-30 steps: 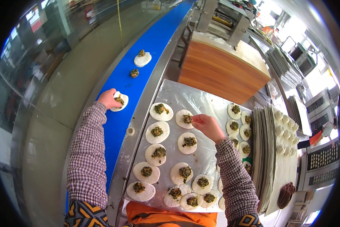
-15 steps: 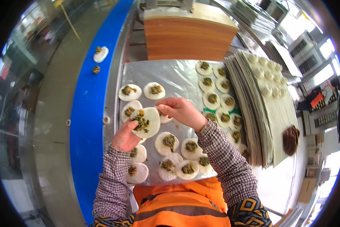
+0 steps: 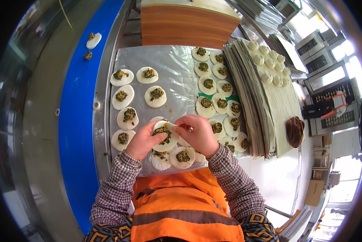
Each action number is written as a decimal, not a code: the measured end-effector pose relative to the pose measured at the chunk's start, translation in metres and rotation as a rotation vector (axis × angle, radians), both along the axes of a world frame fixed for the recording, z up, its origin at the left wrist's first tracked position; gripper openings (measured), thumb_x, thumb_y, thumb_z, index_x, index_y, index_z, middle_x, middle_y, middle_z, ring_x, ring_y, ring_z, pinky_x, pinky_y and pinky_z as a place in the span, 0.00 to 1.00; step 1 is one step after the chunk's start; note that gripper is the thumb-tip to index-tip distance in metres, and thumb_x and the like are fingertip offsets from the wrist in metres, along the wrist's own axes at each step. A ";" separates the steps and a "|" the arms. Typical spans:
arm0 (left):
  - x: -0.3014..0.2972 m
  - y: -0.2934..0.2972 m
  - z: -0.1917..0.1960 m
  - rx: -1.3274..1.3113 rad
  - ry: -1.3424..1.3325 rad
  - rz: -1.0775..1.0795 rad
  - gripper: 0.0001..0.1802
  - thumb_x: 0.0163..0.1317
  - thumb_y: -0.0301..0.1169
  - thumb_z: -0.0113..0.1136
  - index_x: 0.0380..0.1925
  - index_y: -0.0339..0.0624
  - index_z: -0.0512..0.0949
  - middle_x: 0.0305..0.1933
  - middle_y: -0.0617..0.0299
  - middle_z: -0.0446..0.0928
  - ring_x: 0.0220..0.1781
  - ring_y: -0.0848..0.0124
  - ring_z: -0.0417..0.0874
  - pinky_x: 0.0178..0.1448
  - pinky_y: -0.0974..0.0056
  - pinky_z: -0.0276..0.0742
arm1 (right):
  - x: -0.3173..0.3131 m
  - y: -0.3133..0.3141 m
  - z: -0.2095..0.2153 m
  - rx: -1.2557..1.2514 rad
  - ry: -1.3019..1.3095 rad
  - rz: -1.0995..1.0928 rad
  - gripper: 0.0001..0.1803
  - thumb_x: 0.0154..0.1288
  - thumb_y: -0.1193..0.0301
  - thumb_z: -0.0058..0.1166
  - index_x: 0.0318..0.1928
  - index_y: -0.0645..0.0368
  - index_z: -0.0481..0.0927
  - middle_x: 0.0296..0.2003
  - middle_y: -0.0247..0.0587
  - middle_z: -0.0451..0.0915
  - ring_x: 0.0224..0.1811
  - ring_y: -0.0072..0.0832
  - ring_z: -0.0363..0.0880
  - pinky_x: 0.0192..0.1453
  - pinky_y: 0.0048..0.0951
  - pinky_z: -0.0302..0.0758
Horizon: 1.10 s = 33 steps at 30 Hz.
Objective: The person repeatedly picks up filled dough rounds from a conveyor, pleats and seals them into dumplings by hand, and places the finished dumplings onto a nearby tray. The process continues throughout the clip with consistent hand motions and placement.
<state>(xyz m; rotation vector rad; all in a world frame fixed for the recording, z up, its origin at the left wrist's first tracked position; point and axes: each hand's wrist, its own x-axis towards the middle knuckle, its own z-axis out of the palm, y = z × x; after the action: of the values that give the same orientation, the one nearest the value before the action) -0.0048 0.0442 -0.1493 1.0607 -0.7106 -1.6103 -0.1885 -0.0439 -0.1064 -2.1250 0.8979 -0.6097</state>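
Observation:
A round white dough wrapper (image 3: 172, 142) with chopped green filling (image 3: 161, 131) on it is held up over the table. My left hand (image 3: 142, 142) cups it from the left, thumb lying over the filling. My right hand (image 3: 200, 135) pinches the wrapper's right edge between thumb and fingers. Below and around my hands lie more flat wrappers topped with the same filling, such as one wrapper (image 3: 175, 161) just under the held one. Several others stand in a column at the left, like this wrapper (image 3: 131, 90), and in rows along the right side.
The metal worktable (image 3: 177, 80) has a film-like shiny surface. A blue conveyor belt (image 3: 77, 121) on the left carries a wrapper and a lump of filling. To the right, a stack of cloth-covered boards (image 3: 269, 117) bears white buns (image 3: 269, 64) and a brown cloth (image 3: 295, 132). Beyond is a wooden cabinet (image 3: 185, 24).
My right hand has come down to the held wrapper and now grips its edge; both hands are lower and closer together. The view has shifted, so the tabletop sits higher and further left.

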 end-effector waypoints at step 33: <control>-0.089 0.008 0.026 -0.193 -0.789 -0.329 0.28 0.62 0.31 0.62 0.61 0.32 0.69 0.55 0.53 0.77 0.58 0.67 0.78 0.61 0.65 0.73 | -0.108 0.040 -0.016 0.106 -0.261 0.053 0.08 0.59 0.76 0.61 0.38 0.65 0.79 0.27 0.42 0.77 0.24 0.31 0.74 0.29 0.29 0.72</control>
<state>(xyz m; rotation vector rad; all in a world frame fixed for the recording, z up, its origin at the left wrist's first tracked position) -0.0940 0.0517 -0.1234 1.4971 -1.5971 -1.3160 -0.2962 -0.0041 -0.1221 -1.9151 0.7108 -0.7743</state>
